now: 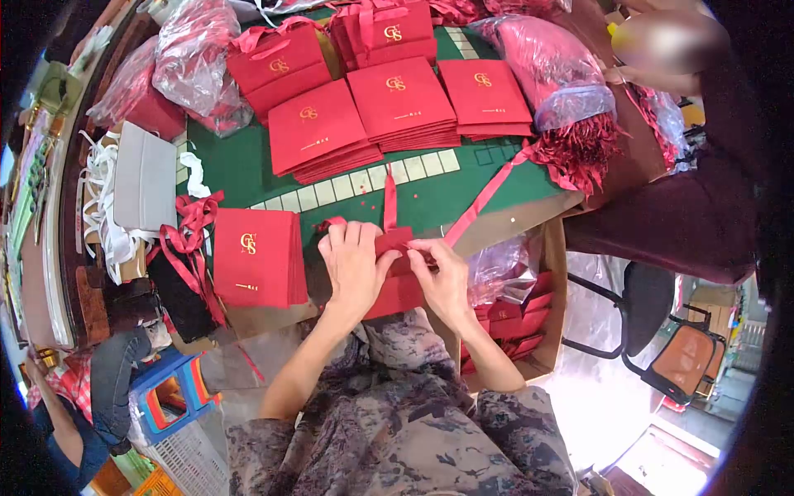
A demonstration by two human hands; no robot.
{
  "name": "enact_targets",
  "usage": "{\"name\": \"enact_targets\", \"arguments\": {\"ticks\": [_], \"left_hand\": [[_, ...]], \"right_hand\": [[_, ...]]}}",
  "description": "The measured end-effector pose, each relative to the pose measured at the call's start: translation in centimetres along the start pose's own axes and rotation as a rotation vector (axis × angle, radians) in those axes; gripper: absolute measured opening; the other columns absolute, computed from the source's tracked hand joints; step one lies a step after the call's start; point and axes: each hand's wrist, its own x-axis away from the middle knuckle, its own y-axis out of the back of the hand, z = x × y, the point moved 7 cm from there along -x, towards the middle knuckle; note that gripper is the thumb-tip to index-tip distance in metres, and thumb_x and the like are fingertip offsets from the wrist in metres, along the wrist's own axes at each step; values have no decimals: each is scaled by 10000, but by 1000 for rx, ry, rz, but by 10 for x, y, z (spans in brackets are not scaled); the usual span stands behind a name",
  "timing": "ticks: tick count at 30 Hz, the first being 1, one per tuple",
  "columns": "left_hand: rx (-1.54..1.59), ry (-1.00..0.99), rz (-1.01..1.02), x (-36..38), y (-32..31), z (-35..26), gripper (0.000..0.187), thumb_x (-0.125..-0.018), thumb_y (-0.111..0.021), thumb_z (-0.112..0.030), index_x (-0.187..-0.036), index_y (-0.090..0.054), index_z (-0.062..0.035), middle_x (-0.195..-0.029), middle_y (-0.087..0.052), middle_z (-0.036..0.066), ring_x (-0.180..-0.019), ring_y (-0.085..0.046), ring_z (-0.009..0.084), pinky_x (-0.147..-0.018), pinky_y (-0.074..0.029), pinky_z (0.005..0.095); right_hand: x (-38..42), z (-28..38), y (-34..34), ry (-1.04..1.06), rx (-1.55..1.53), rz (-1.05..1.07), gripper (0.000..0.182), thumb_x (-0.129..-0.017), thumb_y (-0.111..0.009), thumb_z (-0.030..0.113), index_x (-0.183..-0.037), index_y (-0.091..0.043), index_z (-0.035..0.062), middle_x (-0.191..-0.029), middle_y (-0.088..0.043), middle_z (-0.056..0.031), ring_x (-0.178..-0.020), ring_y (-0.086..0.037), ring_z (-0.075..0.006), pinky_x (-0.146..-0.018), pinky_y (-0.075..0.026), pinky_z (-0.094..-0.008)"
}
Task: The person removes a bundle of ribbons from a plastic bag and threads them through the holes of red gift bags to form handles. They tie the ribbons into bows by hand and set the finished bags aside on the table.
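A red paper bag (395,295) lies at the near edge of the green table, under both of my hands. My left hand (354,260) presses on its left side, fingers bent and thumb near its upper part. Thumb and index finger of my right hand (439,277) pinch at the bag's upper right; what lies between the fingertips is too small to name. One red ribbon (390,198) runs up from the bag over the table. Another ribbon (488,197) slants from near my right hand to a bundle of red ribbons (579,153).
Stacks of red bags (401,99) stand at the back, another stack (252,256) to the left. Beside it are grey bags (145,178) with white cords. An open carton (552,306) of red bags is below right, near a chair (649,306). Other people sit at right and lower left.
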Motion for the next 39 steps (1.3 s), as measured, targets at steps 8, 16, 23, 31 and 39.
{"name": "enact_targets", "arguments": {"ticks": [8,16,23,31,39], "left_hand": [[494,90,235,-9,-13,26,264,-758,-755,-70,-999,-650,-37,-914,-715,112,-889,-689,277,-830,-497,383],[600,132,263,-6,-13,22,227,-804,-683,22,-1031,-671,7,-967,-730,135,-897,-722,230,-801,-551,337],[479,79,215,-8,-6,18,238,-792,-699,-13,-1030,-689,-35,-963,-730,116,-901,-705,256,-810,-519,361],[346,73,233,-4,-10,10,206,-826,-674,-76,-1026,-713,-105,-960,-726,82,-856,-613,238,-815,-385,375],[504,31,200,-9,-12,14,146,-874,-654,-64,-1006,-686,-10,-883,-732,143,-819,-731,274,-738,-559,345]], "right_hand": [[-1,-5,-12,-30,49,15,113,-850,-700,80,-934,-664,14,-867,-677,-130,-755,-688,-274,-673,-540,-353],[-4,-2,-16,-11,90,34,88,-822,-702,34,-886,-657,-7,-826,-685,-114,-681,-694,-189,-622,-542,-303],[-9,1,-16,-10,60,15,110,-795,-715,69,-838,-621,31,-773,-637,-116,-669,-656,-279,-596,-522,-377],[-14,19,-26,218,431,78,160,-786,-705,69,-869,-571,46,-738,-579,-124,-676,-613,-327,-602,-491,-431],[-16,9,-22,41,81,181,120,-901,-625,44,-1016,-599,29,-944,-668,-156,-851,-675,-327,-663,-515,-397]]}}
